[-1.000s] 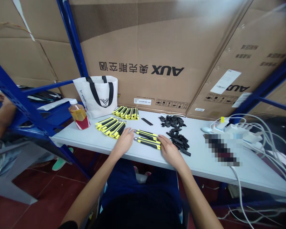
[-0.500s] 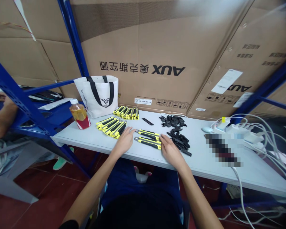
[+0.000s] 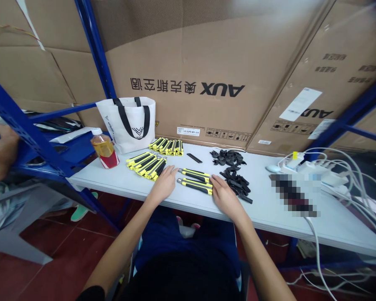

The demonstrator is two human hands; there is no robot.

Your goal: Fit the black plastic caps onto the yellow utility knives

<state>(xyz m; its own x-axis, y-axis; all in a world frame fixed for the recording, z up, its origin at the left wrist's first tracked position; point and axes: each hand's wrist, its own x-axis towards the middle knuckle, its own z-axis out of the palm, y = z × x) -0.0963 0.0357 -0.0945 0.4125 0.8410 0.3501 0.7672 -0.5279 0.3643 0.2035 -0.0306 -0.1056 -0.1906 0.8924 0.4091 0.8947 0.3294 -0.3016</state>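
Big brown cardboard boxes (image 3: 175, 54) printed with upside-down lettering rise behind the white tote bag (image 3: 134, 115), and a blue metal frame (image 3: 95, 46) slants up beside it; the bag stands at the back of a pale grey table (image 3: 263, 211). In front of the tote bag and to its right, near the table's front edge, two yellow-and-black utility knives lie side by side, the farther knife (image 3: 194, 174) and the nearer knife (image 3: 194, 186), their grey metal ends pointing to the bag's side.

At those metal ends, on the side nearer the bag, is the left hand (image 3: 163, 184), fingers loosely extended and holding nothing visible; whether its fingertips touch the knives I cannot tell. At the opposite ends, farther from the bag, the right hand (image 3: 224, 195) lies with fingers loosely spread, their tips against the farther knife.

Right in front of the tote bag lies a fanned row of similar knives (image 3: 146, 166), with a second row (image 3: 166, 147) just to the bag's right. Farther right come a flat black strip (image 3: 194, 158) and heaps of small black parts (image 3: 236, 184). A bottle of amber liquid (image 3: 105, 149) stands just left and in front of the bag. Well to its right are white power strips (image 3: 313, 170) with cables; far left of it is another person's hand (image 3: 1, 136).
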